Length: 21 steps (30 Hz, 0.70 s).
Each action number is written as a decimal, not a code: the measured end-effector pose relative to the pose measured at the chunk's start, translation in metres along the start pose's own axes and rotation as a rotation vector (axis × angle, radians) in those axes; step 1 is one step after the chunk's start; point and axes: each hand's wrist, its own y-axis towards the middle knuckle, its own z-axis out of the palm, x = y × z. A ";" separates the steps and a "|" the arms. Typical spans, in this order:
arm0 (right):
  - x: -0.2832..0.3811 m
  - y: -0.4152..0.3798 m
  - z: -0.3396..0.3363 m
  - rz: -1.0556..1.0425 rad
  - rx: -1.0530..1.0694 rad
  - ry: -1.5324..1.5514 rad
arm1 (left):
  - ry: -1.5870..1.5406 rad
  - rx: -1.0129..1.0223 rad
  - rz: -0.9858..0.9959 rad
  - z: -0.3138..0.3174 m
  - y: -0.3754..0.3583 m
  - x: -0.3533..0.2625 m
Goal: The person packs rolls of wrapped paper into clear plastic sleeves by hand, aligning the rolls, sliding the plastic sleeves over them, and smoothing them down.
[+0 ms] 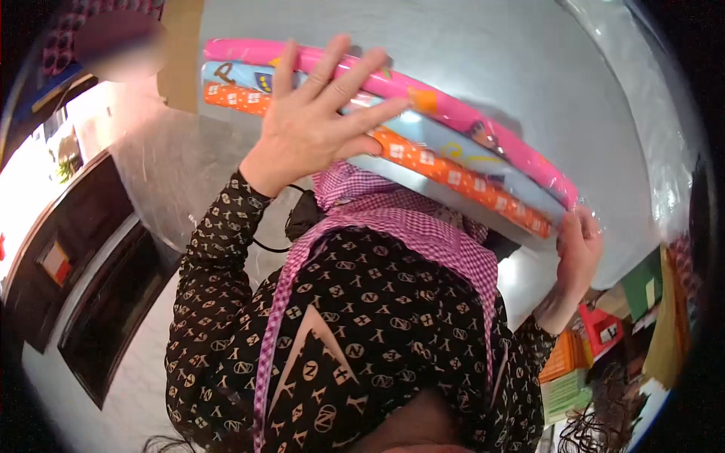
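Note:
Three glossy rolls of wrapping paper lie side by side across the grey tabletop: a pink roll [453, 112] farthest off, a light blue roll [483, 160] in the middle and an orange roll [453, 177] with white squares nearest me. My left hand [317, 121] rests flat over their left part, palm down and fingers spread. At their right end, my right hand [580, 245] has its fingers closed around the tips of the pink and blue rolls. Which rolls it grips exactly is partly hidden.
The grey table [529, 53] has clear plastic sheeting [642, 128] along its right edge. A brown cardboard piece [181, 60] is at the upper left. Coloured stacks of paper goods [570, 359] stand at the lower right. My checkered apron [408, 226] hangs at the near edge.

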 end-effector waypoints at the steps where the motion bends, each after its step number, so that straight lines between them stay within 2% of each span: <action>1: -0.004 -0.005 -0.001 -0.016 0.002 -0.030 | 0.024 -0.008 -0.005 0.001 -0.002 0.000; 5: -0.015 -0.016 0.002 -0.036 -0.031 -0.023 | 0.067 -0.048 0.010 0.002 -0.006 -0.004; 8: -0.013 -0.017 0.005 -0.058 0.024 -0.082 | 0.097 -0.069 0.019 0.004 -0.006 -0.003; 12: -0.011 -0.004 0.015 -0.150 0.025 -0.072 | 0.133 -0.112 0.040 0.014 -0.006 0.006; 15: -0.011 0.002 0.018 -0.144 0.028 0.022 | 0.156 -0.128 0.062 0.016 -0.008 0.010; 17: -0.016 0.007 0.009 -0.139 0.102 0.132 | 0.166 -0.121 0.061 0.014 -0.006 0.003; 21: -0.009 0.017 0.006 -0.122 0.160 0.154 | 0.205 -0.132 0.064 0.019 -0.002 0.004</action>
